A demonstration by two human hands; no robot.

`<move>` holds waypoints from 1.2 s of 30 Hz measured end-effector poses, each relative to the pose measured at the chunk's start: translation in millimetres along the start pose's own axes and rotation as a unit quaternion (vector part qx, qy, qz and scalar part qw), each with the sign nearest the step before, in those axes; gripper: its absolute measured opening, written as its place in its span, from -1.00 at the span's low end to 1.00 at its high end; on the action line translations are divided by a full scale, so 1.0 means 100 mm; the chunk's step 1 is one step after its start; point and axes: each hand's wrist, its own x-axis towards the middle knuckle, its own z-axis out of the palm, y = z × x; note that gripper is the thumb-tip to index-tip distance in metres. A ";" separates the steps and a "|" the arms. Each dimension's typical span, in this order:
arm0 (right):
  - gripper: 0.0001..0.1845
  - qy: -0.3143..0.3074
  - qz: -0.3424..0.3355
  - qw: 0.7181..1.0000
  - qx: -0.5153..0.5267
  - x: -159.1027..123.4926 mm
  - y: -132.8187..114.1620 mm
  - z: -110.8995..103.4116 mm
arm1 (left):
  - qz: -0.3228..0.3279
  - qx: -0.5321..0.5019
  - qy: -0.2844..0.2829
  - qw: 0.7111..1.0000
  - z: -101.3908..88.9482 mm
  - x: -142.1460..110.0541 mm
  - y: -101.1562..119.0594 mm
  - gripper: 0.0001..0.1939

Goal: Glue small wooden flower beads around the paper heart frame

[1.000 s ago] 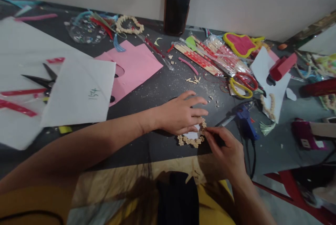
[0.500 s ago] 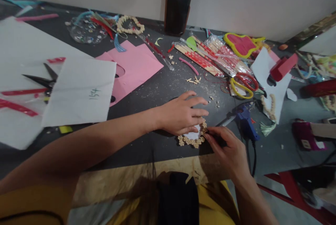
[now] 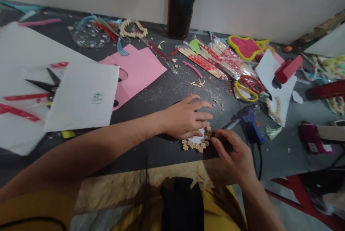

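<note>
A ring of small beige flower-shaped pieces (image 3: 198, 146) lies on the dark table around a white paper disc (image 3: 198, 139). My left hand (image 3: 185, 117) rests over the ring's upper left part with its fingers spread, some fingertips touching the disc. It hides that side of the ring. At the ring's right edge, the thumb and fingers of my right hand (image 3: 231, 148) are pinched together. Whatever is between them is too small to make out. A blue glue gun (image 3: 252, 126) lies right of my right hand, its nozzle toward the ring. Small wooden bits (image 3: 197, 84) lie beyond my left hand.
Red-and-yellow-handled scissors (image 3: 246, 89) lie beyond the glue gun, near bundled wooden sticks (image 3: 199, 60). Pink sheets (image 3: 142, 69) and a white card (image 3: 84, 98) marked 154 are to the left, by black-bladed scissors (image 3: 43, 85). A phone (image 3: 182, 6) leans against the wall.
The view has shifted very slightly. Both hands stay at the ring, and the right fingertips have moved only a little at its right edge.
</note>
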 end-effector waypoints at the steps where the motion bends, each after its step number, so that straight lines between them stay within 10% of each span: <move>1: -0.77 0.009 -0.004 1.000 -0.005 -0.01 0.01 0.00 | 0.001 0.001 0.002 1.000 0.00 0.00 0.00 -0.71; 10: -0.82 0.074 -0.025 0.996 -0.040 -0.01 0.00 0.04 | -0.005 -0.001 -0.005 1.000 -0.01 0.00 0.00 -0.71; 36: -0.68 0.004 -0.082 0.994 -0.078 0.08 0.01 0.07 | -0.028 -0.022 -0.020 0.999 -0.02 0.01 0.00 -0.68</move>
